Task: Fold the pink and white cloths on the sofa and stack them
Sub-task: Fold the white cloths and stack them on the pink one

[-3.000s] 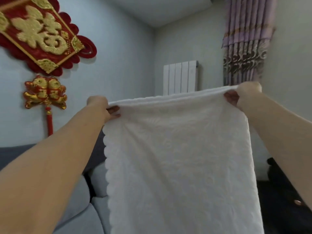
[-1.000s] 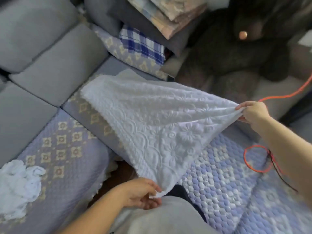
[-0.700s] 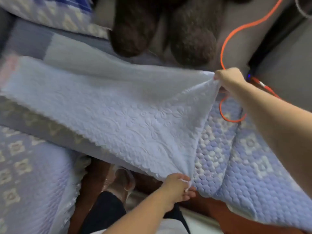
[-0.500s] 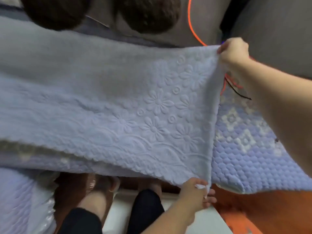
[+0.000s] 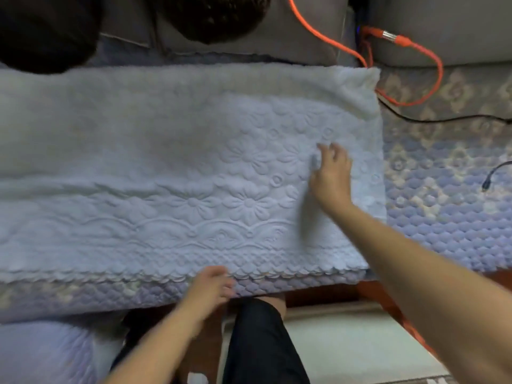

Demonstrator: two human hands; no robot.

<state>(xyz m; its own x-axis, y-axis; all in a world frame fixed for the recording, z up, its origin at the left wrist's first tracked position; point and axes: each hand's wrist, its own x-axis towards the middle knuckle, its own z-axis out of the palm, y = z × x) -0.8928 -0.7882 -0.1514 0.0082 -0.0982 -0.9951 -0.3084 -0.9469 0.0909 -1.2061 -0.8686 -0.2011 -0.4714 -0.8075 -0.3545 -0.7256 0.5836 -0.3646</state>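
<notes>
The white cloth (image 5: 166, 167), embossed with flowers and scalloped along its edge, lies spread flat across the sofa seat (image 5: 443, 195). My right hand (image 5: 331, 170) rests on its right part with the fingers loosely spread, gripping nothing. My left hand (image 5: 210, 284) is at the cloth's near scalloped edge by the front of the seat, fingers relaxed, and holds nothing. No pink cloth is in view.
An orange cable (image 5: 410, 65) and a thin black cable (image 5: 443, 119) lie on the seat to the right of the cloth. A dark plush toy's feet (image 5: 210, 18) sit at the back. My legs (image 5: 260, 342) and the floor are below the seat's front edge.
The cloth, held up by two corners earlier, has been lowered flat onto the seat. Both hands have let go; the right hand moved onto the cloth's top, the left to its near edge.
</notes>
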